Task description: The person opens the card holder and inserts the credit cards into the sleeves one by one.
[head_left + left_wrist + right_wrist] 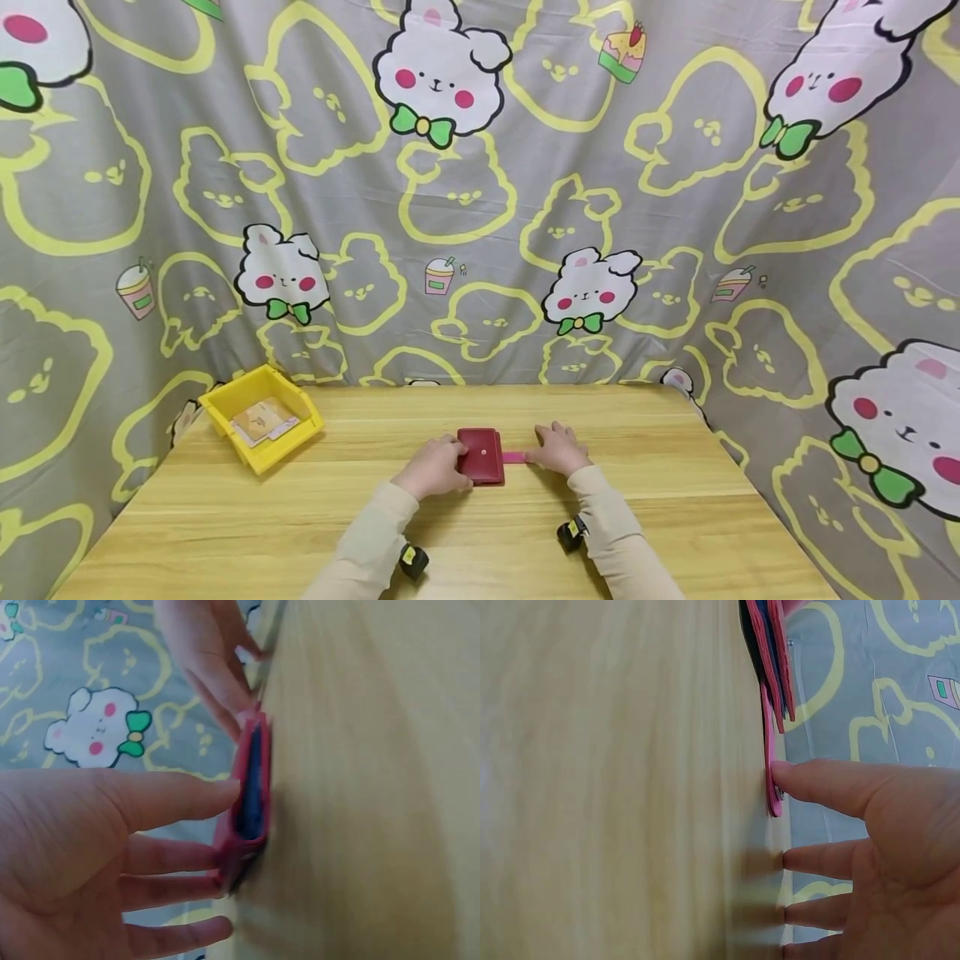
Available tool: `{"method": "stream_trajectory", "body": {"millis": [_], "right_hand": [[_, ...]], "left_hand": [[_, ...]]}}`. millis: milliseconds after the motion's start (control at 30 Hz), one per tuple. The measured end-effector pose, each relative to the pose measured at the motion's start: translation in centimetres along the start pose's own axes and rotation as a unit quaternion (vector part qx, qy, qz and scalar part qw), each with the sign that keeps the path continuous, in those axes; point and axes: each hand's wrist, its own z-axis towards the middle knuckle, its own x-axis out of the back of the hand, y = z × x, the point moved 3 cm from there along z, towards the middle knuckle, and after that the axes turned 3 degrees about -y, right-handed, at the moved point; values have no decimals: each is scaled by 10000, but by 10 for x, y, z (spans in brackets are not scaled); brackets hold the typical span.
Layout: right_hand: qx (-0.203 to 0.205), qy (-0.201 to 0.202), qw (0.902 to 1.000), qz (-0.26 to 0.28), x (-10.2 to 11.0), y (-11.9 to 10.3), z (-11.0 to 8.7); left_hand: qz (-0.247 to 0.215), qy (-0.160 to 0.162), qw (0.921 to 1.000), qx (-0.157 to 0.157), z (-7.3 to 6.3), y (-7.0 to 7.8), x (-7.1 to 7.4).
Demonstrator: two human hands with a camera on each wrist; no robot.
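A dark red wallet (pixel 480 457) lies on the wooden table, with a bright pink strap (pixel 513 457) reaching out from its right side. My left hand (pixel 435 468) holds the wallet's left end between thumb and fingers, the ring finger and little finger apart from it. In the left wrist view the wallet (pixel 259 780) shows a dark inside between its red covers. The thumb of my right hand (pixel 558 452) presses on the free end of the strap (pixel 771 750); its other fingers are straight, tips at the tabletop.
At the table's back left stands a yellow bin (pixel 258 417) holding several flat cards (pixel 262 419). A grey patterned curtain (pixel 480 217) hangs behind the table (pixel 675 517) and along both sides.
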Motion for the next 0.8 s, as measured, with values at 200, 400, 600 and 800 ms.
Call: {"method": "stream_trajectory", "body": {"millis": [200, 400, 600, 800], "right_hand": [[25, -75, 10000, -40, 0, -1, 0], [16, -69, 9999, -147, 3, -3, 1], [-28, -36, 9997, -237, 3, -1, 1], [-17, -24, 9998, -217, 2, -1, 2]], "left_hand": [[-476, -524, 9974, 110, 8, -5, 8], [-291, -740, 9968, -2, 29, -1, 9], [308, -1109, 9933, -42, 46, 9, -3], [658, -1217, 9902, -167, 52, 11, -16]]}}
